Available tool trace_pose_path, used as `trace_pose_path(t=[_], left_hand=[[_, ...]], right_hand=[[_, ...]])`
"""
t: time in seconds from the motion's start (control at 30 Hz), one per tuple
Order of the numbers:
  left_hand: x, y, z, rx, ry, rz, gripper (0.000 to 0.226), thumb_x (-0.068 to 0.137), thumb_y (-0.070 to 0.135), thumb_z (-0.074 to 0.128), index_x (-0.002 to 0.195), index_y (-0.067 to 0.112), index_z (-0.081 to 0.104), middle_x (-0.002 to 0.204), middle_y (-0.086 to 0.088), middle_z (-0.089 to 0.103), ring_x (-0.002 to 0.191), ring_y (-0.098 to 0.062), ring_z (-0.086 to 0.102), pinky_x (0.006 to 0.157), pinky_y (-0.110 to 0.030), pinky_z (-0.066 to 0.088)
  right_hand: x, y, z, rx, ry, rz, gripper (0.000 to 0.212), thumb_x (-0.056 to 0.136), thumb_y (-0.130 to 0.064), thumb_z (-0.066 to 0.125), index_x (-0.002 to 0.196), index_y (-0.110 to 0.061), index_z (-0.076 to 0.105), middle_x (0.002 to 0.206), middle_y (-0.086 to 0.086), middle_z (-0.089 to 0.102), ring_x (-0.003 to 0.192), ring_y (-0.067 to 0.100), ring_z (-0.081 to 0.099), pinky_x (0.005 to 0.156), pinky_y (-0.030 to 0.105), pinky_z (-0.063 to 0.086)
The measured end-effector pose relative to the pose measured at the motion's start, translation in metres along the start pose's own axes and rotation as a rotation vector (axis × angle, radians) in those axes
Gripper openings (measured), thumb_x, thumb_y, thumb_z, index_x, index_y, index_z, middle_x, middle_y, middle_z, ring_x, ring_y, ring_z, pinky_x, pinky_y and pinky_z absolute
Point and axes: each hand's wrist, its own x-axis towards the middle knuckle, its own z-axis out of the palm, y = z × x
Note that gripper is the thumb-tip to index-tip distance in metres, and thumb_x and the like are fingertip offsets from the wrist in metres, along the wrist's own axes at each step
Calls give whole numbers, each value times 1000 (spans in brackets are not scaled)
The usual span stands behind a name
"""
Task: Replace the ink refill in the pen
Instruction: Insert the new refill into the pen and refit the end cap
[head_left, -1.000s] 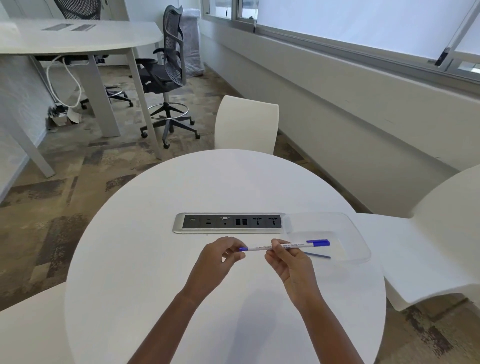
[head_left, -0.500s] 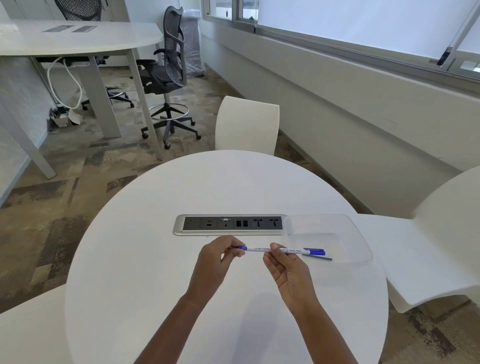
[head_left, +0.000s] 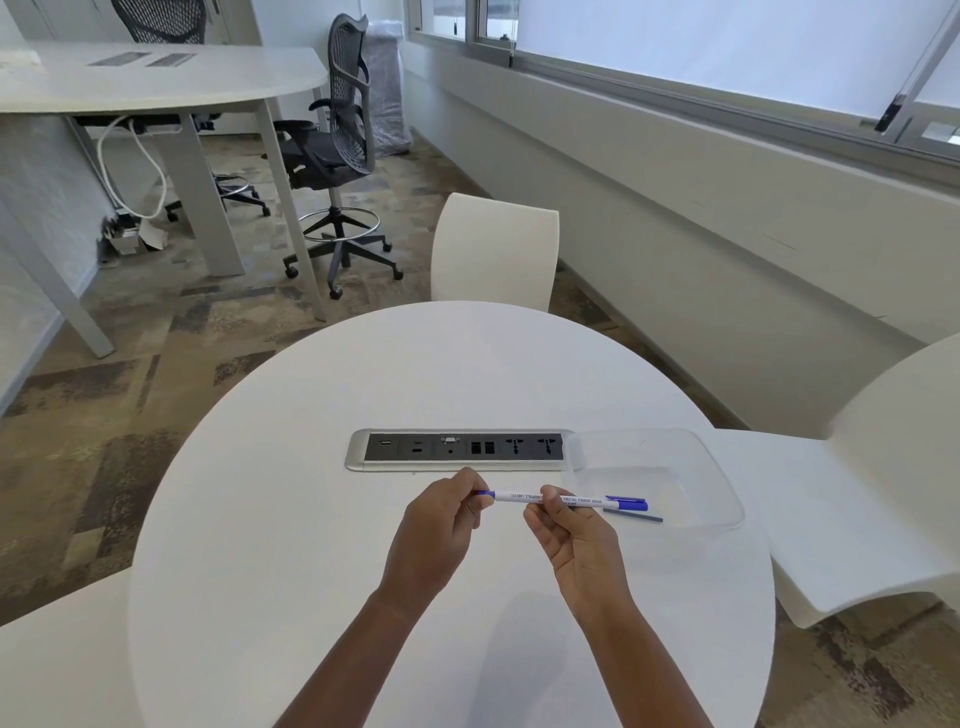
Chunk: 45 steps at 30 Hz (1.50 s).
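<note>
White-barrelled, blue-capped pen (head_left: 592, 501) held level above middle of round white tabletop (head_left: 311, 519): left hand (head_left: 441, 525) pinching blue tip end, right hand (head_left: 571, 540) pinching mid-barrel. Thin blue refill (head_left: 634, 516) inside clear plastic tray (head_left: 717, 467) at right edge.

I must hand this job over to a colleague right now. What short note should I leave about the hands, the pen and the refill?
Left hand: pinches the blue tip end of the pen.
Right hand: grips the white barrel near its middle.
The pen is held level above the table, in one piece as far as I can see.
A thin dark refill lies in the clear tray at the right; new or used, I cannot tell.
Done: pen picked up.
Left: open the pen, swap the refill, close it.
</note>
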Motion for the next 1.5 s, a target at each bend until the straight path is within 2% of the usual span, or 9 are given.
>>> trace_pose_path(t=[0.1, 0.33, 0.53, 0.8, 0.9, 1.1, 1.3, 1.43, 1.5], left_hand=[[-2, 0, 4, 25, 16, -20, 17, 90, 5, 49, 75, 9, 54, 55, 4, 47, 51, -6, 37, 51, -11, 31], [0, 4, 5, -139, -18, -96, 36, 94, 16, 43, 63, 33, 41, 49, 3, 47, 43, -6, 38, 44, -11, 28], [7, 3, 5, -415, -83, -347, 44, 96, 20, 39, 54, 16, 46, 48, 1, 48, 43, -9, 42, 51, -21, 38], [0, 2, 3, -230, -94, -196, 35, 95, 22, 41, 62, 30, 44, 51, 9, 40, 49, -11, 36, 49, -23, 32], [1, 4, 5, -285, -84, -275, 36, 95, 21, 42, 60, 28, 48, 46, 10, 44, 48, -13, 40, 48, -23, 35], [6, 1, 2, -555, -221, -492, 35, 93, 15, 47, 63, 15, 64, 41, 9, 54, 44, -5, 51, 44, -15, 42], [3, -4, 2, -333, -114, -348, 21, 85, 1, 57, 73, 12, 70, 50, 9, 60, 47, 0, 53, 50, -11, 43], [-2, -4, 3, -105, 24, -80, 18, 79, -10, 58, 83, 2, 71, 67, -2, 67, 60, -2, 58, 59, -6, 42], [-2, -1, 3, -106, 76, -57, 17, 77, -7, 63, 80, 6, 72, 69, 5, 69, 67, -3, 59, 62, -5, 41]], right_hand=[[0, 0, 1, 16, -3, 12, 12, 84, 2, 55, 75, 1, 63, 54, 1, 69, 55, 13, 68, 51, 19, 56], [-2, -2, 1, 15, 9, 0, 12, 83, 2, 55, 74, 1, 63, 53, 0, 69, 54, 12, 67, 51, 18, 56], [-2, -4, 1, -10, 11, -23, 12, 84, 1, 56, 75, 0, 64, 54, 0, 69, 53, 12, 67, 51, 19, 56], [-3, -4, -2, -53, 25, -72, 13, 82, 1, 58, 72, -2, 65, 52, -1, 68, 52, 13, 66, 51, 19, 56], [-2, -5, -2, -74, 5, -84, 12, 82, 0, 58, 72, -2, 65, 53, 0, 68, 53, 13, 66, 52, 19, 56], [-2, -5, -6, -159, -10, -132, 17, 83, 0, 58, 69, -4, 66, 53, -1, 66, 55, 12, 66, 54, 19, 56], [-3, -4, -2, -214, 24, -147, 17, 82, 1, 59, 68, -3, 66, 50, -1, 65, 52, 12, 65, 52, 19, 56], [-3, -3, 0, -104, 57, -42, 11, 82, 2, 58, 72, 1, 62, 48, 0, 65, 48, 13, 65, 48, 20, 56], [-2, -4, 0, -49, 68, 3, 11, 83, 4, 57, 73, 2, 61, 48, 1, 66, 47, 13, 65, 47, 20, 56]])
